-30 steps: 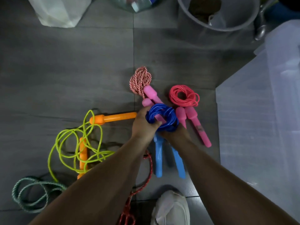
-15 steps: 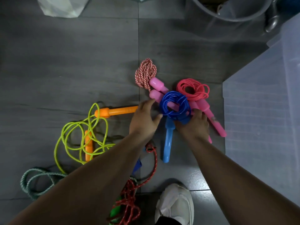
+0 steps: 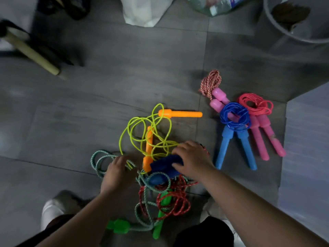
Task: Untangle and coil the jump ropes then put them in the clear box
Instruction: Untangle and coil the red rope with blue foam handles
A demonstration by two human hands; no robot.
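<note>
On the floor (image 3: 89, 113), the right hand (image 3: 193, 160) curls its fingers over a dark blue handle (image 3: 163, 164) half buried in the tangled ropes (image 3: 170, 198), the left hand (image 3: 118, 172) sits in the green-white rope (image 3: 99, 161), too blurred to tell whether it grips, and three coiled ropes (image 3: 235, 118) lie beside the clear box (image 3: 308, 148), which is cut off at the right edge.

Bare floor (image 3: 106, 82) lies open left of the tangled ropes (image 3: 156, 175) — three coiled ropes (image 3: 235, 118) crowd the strip beside the clear box (image 3: 308, 139).
</note>
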